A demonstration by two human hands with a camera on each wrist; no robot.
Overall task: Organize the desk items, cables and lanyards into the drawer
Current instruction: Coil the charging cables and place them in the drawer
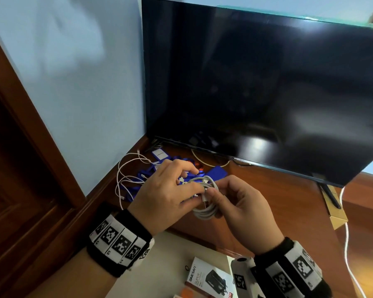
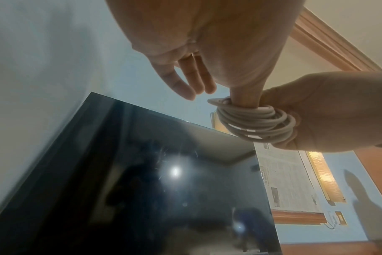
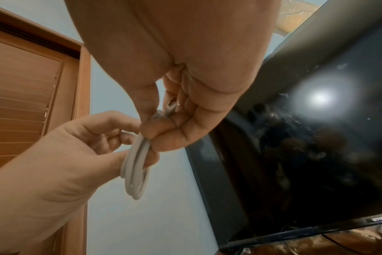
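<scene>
A coiled white cable is held in the air above the wooden desk, between both hands. My left hand grips the coil from the left, its thumb through the loops. My right hand pinches the cable's end and the coil from the right. Behind the hands, blue lanyards with card holders and loose white cables lie on the desk's far left corner. Below, the open drawer holds a boxed charger.
A large dark TV stands on the desk close behind the hands. A wooden door frame is on the left. A white cable hangs along the right side. A cardboard piece lies under the TV's right foot.
</scene>
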